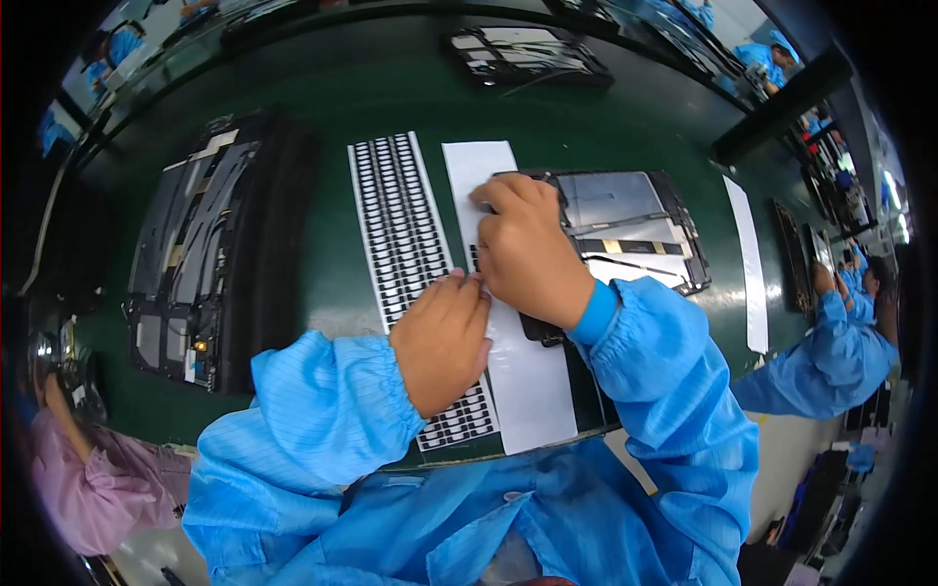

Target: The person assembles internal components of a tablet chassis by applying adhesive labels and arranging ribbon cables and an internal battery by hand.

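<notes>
Right hand (528,244) is curled, its pinch hidden; the patterned sheet (396,215) is best steadied by the flat left hand (442,342).

On the table (625,127), left to right: electronic panel (200,244), sticker sheet (398,210), paper strip (532,386), second panel (620,200), second strip (747,264).

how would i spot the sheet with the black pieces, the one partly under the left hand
On the green tabletop, go right from the dark device assembly at far left. The long sheet there, partly under the left hand, is it. Rows of small black pieces cover it, while the neighbouring white strip looks largely plain.
</notes>
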`<state>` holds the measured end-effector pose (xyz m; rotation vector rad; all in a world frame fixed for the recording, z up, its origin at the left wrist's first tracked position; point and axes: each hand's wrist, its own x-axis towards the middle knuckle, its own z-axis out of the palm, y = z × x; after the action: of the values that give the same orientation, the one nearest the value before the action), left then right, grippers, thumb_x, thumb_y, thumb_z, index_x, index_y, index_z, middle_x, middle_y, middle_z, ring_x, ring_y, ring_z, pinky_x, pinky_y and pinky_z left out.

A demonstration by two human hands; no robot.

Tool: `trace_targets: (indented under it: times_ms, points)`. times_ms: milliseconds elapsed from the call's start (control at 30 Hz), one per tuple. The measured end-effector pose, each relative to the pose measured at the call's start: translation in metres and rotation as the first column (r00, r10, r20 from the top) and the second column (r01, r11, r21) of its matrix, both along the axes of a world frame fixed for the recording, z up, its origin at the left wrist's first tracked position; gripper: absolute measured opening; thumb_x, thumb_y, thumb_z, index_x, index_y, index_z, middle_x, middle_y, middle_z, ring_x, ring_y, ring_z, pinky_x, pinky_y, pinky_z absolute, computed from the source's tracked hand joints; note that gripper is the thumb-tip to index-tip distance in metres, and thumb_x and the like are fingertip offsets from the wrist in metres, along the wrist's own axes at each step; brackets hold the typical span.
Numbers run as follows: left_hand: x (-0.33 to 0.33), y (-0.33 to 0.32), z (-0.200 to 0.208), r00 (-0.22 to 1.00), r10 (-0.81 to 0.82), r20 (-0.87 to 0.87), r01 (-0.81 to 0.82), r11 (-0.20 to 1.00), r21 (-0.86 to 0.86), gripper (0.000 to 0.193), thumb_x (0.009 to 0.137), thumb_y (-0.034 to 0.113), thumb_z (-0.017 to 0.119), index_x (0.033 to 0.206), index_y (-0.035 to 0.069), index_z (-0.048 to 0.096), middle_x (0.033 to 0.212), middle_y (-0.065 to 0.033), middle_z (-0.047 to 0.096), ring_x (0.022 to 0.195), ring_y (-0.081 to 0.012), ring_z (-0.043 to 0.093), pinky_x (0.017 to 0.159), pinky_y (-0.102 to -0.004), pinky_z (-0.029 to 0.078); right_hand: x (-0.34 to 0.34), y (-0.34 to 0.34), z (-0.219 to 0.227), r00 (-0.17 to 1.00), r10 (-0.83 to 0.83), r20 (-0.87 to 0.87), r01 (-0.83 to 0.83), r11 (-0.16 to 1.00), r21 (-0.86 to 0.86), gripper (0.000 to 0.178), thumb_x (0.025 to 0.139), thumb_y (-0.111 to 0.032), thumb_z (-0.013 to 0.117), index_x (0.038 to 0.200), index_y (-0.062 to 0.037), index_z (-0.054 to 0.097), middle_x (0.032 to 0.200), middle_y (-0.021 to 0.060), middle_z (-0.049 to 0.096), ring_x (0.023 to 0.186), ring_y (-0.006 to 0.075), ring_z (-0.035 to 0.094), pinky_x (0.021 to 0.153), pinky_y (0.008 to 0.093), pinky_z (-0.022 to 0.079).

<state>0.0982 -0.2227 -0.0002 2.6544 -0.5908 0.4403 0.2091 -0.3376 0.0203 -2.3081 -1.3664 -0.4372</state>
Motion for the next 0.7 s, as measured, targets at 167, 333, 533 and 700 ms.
trace_targets:
  times_ms: [167,333,533,700]
  points:
    - [0.000,0.004,-0.001,0.999,0.008,-0.040,-0.008,1.000,0.003,0.047,0.062,0.007,0.065,0.105,-0.006,0.052,0.113,-0.0196,0.049,0.107,-0.0345,0.047,0.092,-0.0396,0.038,0.005,-0.022,0.022,0.992,0.068,-0.109,-0.042,0.972,0.230,0.005,0.062,-0.001,0.058,0.065,0.0012,0.060,0.093,0.0148,0.056,0.092,0.0281,0.049,0.080,0.0371,0.037]
    - [0.000,0.006,0.012,0.994,-0.017,-0.108,0.013,0.999,-0.037,0.044,0.064,0.001,0.066,0.106,-0.002,0.052,0.115,-0.0192,0.049,0.107,-0.0353,0.048,0.090,-0.0393,0.040,0.014,-0.153,0.051,0.739,0.012,-0.673,0.384,0.814,0.435,0.008,0.074,-0.007,0.056,0.079,-0.0020,0.058,0.099,0.0098,0.057,0.096,0.0178,0.050,0.085,0.0279,0.035]
    - [0.011,-0.032,0.057,0.976,-0.150,-0.157,0.143,0.988,-0.053,0.045,0.062,0.001,0.066,0.106,-0.002,0.053,0.115,-0.0195,0.049,0.106,-0.0357,0.048,0.090,-0.0417,0.040,0.012,-0.228,0.013,0.580,-0.129,-0.804,0.648,0.671,0.359,0.009,0.076,-0.009,0.051,0.077,-0.0024,0.057,0.106,0.0102,0.054,0.097,0.0159,0.047,0.089,0.0271,0.030]
    - [0.041,-0.076,0.058,0.930,-0.328,-0.166,0.329,0.944,-0.017,0.045,0.065,0.005,0.065,0.107,-0.004,0.051,0.115,-0.0192,0.049,0.106,-0.0349,0.048,0.091,-0.0419,0.040,0.014,-0.218,0.017,0.630,0.040,-0.776,0.456,0.790,0.411,0.006,0.075,-0.006,0.050,0.075,-0.0034,0.055,0.113,0.0125,0.051,0.104,0.0194,0.044,0.090,0.0302,0.030]
